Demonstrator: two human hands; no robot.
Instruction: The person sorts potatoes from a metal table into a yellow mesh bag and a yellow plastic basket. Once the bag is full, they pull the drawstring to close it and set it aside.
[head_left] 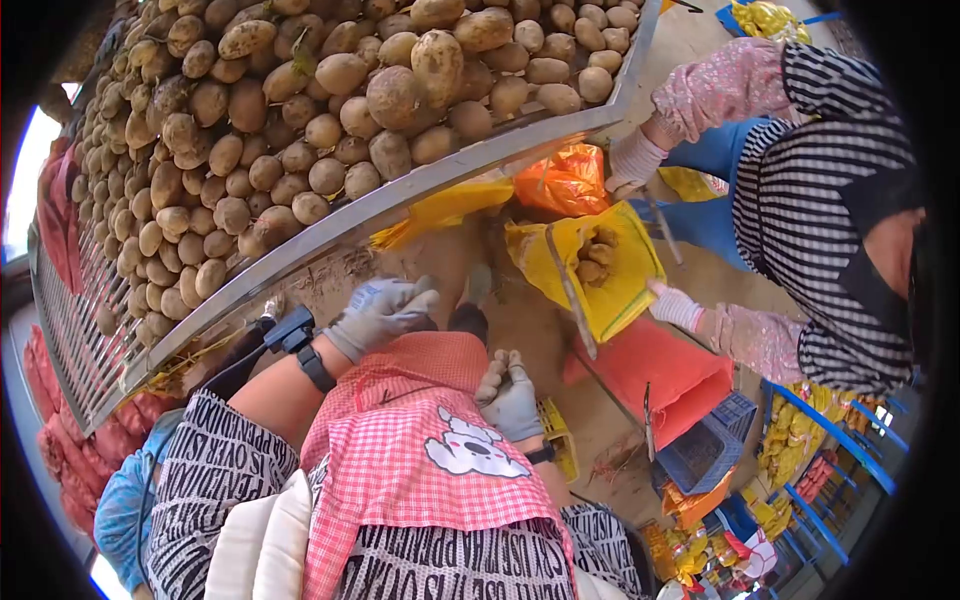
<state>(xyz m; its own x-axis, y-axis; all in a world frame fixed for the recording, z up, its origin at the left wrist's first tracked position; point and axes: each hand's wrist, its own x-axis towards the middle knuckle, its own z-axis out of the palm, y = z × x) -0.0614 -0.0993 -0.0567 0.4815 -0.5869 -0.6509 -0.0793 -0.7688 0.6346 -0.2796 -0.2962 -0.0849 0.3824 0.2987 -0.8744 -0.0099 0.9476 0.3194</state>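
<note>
My left hand (382, 312), in a white and grey work glove, is held in front of the metal rim of the potato bin. Its fingers are curled together, and no object shows in them. Lower and to the right, my right hand (512, 402) wears a matching glove beside my pink checked apron (400, 450). Its fingers are bent loosely and slightly apart, with nothing visible between them. Potatoes (340, 75) are heaped in the bin beyond my left hand. A yellow sack (625, 255) with several potatoes inside hangs open on the right, a co-worker's gloved hand at its edge.
The bin's metal rim (400, 190) runs diagonally across. A co-worker in a striped top (820, 190) stands at right. Nearby are an orange bag (568, 180), a red sack (665, 375), a blue crate (705, 440) and a yellow crate (558, 440). Filled red sacks (75, 465) lie at left.
</note>
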